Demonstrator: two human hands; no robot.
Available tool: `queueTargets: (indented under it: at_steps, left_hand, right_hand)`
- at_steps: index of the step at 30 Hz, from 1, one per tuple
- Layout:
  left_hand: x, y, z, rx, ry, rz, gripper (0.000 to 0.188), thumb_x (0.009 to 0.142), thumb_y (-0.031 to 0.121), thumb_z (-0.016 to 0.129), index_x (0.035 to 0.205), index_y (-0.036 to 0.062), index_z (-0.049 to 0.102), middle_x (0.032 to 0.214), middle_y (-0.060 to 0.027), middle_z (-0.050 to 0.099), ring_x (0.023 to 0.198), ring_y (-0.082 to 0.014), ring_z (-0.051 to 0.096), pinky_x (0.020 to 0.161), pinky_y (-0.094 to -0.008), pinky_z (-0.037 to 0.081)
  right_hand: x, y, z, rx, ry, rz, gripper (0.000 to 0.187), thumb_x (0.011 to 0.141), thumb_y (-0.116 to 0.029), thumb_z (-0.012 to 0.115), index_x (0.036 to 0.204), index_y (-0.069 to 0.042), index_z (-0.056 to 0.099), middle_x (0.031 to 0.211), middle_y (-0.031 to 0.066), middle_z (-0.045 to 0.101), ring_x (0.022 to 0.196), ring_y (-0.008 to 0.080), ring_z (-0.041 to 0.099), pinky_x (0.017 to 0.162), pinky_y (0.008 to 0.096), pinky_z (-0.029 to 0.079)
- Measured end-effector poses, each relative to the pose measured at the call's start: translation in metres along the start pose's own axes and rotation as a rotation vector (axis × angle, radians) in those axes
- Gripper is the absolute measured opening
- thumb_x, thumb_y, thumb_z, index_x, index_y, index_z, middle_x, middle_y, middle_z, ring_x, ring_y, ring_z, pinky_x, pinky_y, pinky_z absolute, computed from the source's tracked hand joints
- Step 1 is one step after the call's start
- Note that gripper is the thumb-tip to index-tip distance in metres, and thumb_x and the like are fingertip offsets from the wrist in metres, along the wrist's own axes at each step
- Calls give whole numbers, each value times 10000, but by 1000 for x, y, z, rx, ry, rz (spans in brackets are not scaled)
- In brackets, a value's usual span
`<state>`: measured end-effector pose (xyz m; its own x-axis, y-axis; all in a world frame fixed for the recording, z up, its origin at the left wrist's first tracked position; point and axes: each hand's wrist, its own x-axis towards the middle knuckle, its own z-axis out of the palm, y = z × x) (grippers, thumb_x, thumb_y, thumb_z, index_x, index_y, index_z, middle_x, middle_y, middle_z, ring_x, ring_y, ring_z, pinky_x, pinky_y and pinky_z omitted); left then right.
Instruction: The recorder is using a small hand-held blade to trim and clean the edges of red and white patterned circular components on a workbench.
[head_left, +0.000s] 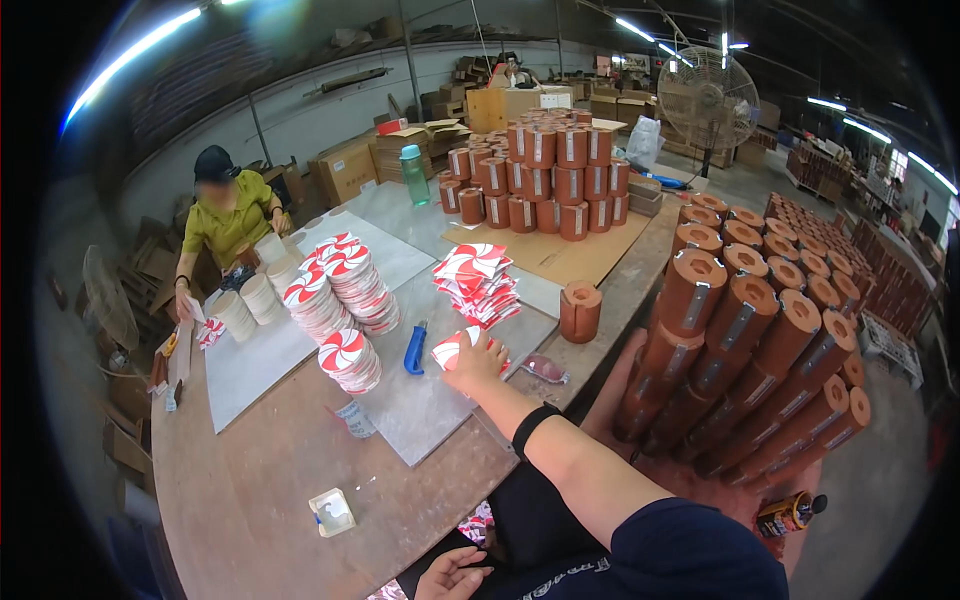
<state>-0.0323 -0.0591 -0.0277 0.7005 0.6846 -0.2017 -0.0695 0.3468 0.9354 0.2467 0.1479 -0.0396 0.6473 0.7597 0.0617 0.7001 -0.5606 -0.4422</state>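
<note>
My right hand (pixel 477 365) reaches over the table, its bent fingers closed over red-and-white swirl cards (pixel 447 351) lying on a grey board. Behind it stands an uneven stack of similar swirl cards (pixel 475 285). Left of the hand lies a blue-handled cutter (pixel 415 348). Several columns of round, pale discs with swirl tops (pixel 345 358) stand further left. My left hand (pixel 453 575) is low over my lap by the table's near edge, fingers loosely curled and apart, with nothing visible in them. One brown hollow cylinder (pixel 580 312) stands to the right of the cards.
Brown cylinders (pixel 750 300) stand tightly stacked at my right; more (pixel 560 170) are piled on cardboard at the back. A co-worker in a yellow-green shirt (pixel 230 215) works at the far left. A green bottle (pixel 414 175), a small white dish (pixel 331 512) and a bottle (pixel 790 513) are nearby.
</note>
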Motion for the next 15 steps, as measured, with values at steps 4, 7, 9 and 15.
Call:
queueTargets:
  at_steps: [4,7,9,15]
  left_hand:
    - [0,0,-2,-15,7,8,384,813,58,543,1174,3,423,1086,-109,534,925,-180,552,785,-255,429]
    - [3,3,-6,16,37,28,399,810,62,545,1182,6,413,1093,-112,536,946,-183,542,782,-258,429]
    - [10,6,-12,49,57,51,397,813,67,540,1184,8,412,1096,-112,537,953,-180,538,786,-262,426]
    - [43,42,-14,-169,59,41,448,847,211,518,1208,11,345,1170,-141,472,1090,-250,470,911,-348,380]
  right_hand:
    - [-2,-4,-6,92,-16,23,730,582,-346,683,1209,-148,366,1265,172,306,1166,395,265,966,502,175]
    - [-6,-4,-16,171,-9,35,761,578,-362,682,1227,-137,354,1252,172,314,1152,389,280,962,488,197]
    - [-16,-6,-19,234,65,-111,777,577,-380,680,1235,-131,349,1237,176,323,1140,385,290,951,482,216]
    - [-130,-23,-51,551,306,-779,772,573,-322,700,1224,-69,369,1158,176,374,1073,354,357,898,439,294]
